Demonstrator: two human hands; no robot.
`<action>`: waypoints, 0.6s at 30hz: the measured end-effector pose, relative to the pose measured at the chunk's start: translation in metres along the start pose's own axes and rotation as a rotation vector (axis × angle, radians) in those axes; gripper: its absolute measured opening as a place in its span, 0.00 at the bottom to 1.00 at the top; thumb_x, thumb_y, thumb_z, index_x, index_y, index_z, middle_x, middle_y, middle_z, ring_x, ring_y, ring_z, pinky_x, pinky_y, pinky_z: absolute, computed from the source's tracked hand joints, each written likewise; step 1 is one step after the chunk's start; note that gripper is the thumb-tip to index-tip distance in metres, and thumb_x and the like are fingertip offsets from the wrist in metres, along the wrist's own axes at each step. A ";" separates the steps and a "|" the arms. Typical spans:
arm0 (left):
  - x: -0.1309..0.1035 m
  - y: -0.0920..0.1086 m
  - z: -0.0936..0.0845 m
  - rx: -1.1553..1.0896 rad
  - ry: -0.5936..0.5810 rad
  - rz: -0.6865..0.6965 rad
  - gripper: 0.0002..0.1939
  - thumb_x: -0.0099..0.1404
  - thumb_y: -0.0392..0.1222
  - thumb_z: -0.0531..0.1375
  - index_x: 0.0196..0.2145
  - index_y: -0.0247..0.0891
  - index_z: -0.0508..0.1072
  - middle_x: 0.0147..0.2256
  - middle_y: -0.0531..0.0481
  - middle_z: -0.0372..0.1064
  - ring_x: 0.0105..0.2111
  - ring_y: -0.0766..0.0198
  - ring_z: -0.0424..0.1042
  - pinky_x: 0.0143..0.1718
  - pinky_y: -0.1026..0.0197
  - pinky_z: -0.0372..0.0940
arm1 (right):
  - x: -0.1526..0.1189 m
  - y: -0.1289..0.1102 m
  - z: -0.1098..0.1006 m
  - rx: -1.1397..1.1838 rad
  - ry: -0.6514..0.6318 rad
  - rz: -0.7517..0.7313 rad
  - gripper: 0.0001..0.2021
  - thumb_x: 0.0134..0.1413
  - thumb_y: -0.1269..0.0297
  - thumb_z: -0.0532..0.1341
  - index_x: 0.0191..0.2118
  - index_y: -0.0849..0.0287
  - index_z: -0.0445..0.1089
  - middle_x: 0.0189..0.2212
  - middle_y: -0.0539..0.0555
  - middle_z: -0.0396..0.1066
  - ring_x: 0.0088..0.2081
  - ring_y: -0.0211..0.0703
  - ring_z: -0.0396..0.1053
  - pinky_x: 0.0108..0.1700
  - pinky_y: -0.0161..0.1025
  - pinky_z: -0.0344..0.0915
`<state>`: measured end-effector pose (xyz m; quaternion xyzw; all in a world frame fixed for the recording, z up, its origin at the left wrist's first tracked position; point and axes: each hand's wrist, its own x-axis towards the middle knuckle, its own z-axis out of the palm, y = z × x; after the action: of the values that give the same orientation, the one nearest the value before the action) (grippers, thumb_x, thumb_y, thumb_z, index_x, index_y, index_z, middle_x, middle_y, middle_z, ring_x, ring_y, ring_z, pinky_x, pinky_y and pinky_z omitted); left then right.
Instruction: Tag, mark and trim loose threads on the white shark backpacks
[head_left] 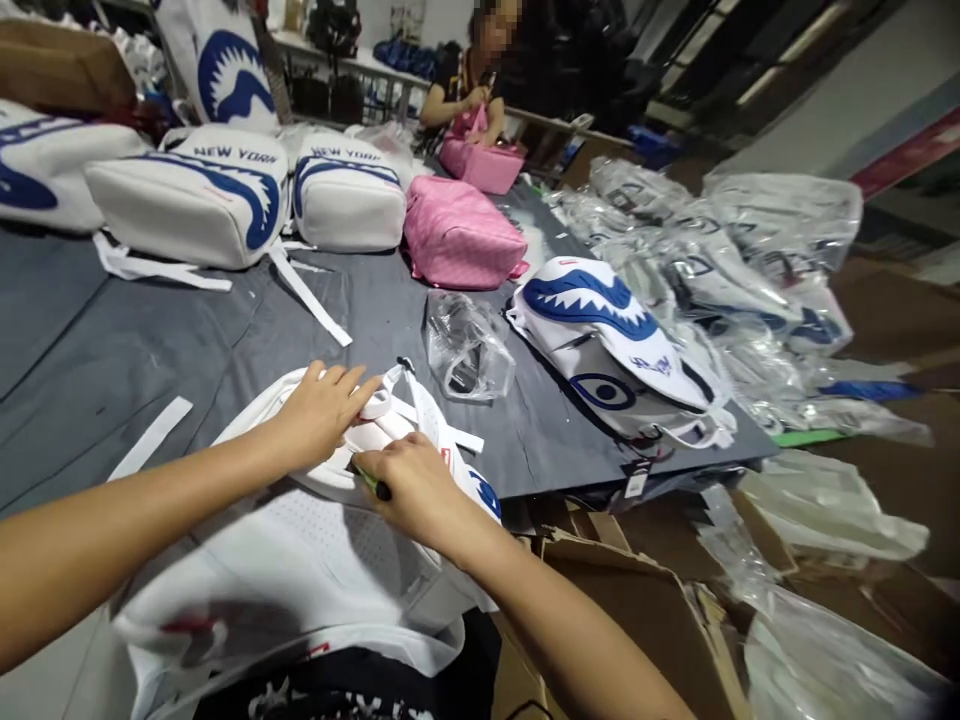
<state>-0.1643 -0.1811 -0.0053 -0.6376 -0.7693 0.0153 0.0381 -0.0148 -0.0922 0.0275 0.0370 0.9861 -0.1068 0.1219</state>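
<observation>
A white backpack point(322, 540) lies near me at the table's front edge, its perforated back panel and straps facing up. My left hand point(322, 410) rests on its top beside the handle loop, fingers spread. Right of it, my right hand point(405, 480) is closed around a green and black tool point(373, 484), which points at the white fabric near the top seam; its tip is hidden. A blue printed patch shows on the bag beyond my right wrist.
White and blue backpacks point(187, 200), pink bags point(465, 235) and a clear plastic packet point(469, 345) lie on the dark table point(375, 310). Another white backpack point(615, 350) sits right, near plastic-wrapped bags point(720, 260). Cardboard boxes point(630, 600) stand below. A person point(465, 100) handles a pink bag.
</observation>
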 end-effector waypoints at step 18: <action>-0.014 -0.010 -0.027 0.140 -0.288 -0.177 0.58 0.52 0.40 0.69 0.71 0.44 0.40 0.71 0.32 0.35 0.57 0.36 0.62 0.42 0.43 0.71 | 0.000 -0.013 0.024 0.261 0.244 0.042 0.09 0.60 0.63 0.58 0.42 0.55 0.74 0.34 0.53 0.79 0.36 0.44 0.75 0.35 0.37 0.55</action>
<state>-0.1690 -0.1973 0.0221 -0.5546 -0.8168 0.1566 -0.0268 -0.0099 -0.1102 0.0071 0.0857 0.9704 -0.2259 -0.0022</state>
